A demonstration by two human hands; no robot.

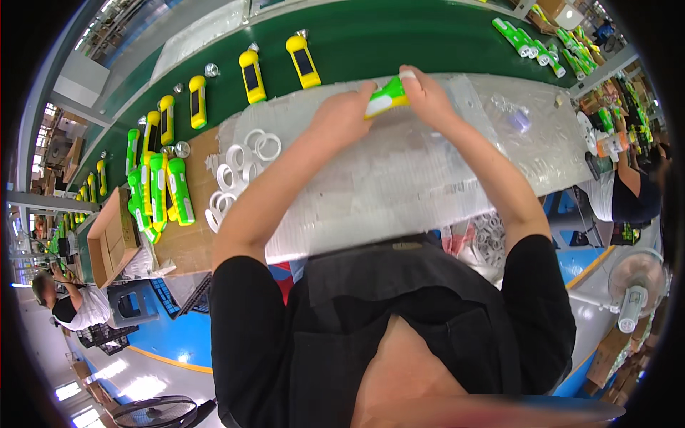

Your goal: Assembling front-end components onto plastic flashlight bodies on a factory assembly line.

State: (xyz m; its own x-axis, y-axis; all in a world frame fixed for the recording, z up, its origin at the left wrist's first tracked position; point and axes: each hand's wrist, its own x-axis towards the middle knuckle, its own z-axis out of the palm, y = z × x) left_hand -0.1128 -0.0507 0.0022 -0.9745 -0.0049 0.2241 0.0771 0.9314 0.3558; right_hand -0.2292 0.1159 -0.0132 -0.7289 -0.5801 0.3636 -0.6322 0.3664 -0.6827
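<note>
Over the far part of the plastic-covered bench, both of my hands grip one green and yellow flashlight [386,98]. Its left end sits in the closed fingers of my left hand [344,115]. My right hand [424,96] is wrapped round the other end, thumb on top. The fingers partly cover both ends. Left of my left forearm lie several loose white rings [268,147]. Farther left, a pile of green and yellow flashlights [158,187] rests on cardboard.
Yellow flashlights with dark panels [303,60] stand along a green conveyor belt [399,36] behind the bench. More green flashlights [510,36] lie at its far right. An open carton [110,239] is at the left edge. A bag of white rings [489,239] hangs low right. Co-workers sit on both sides.
</note>
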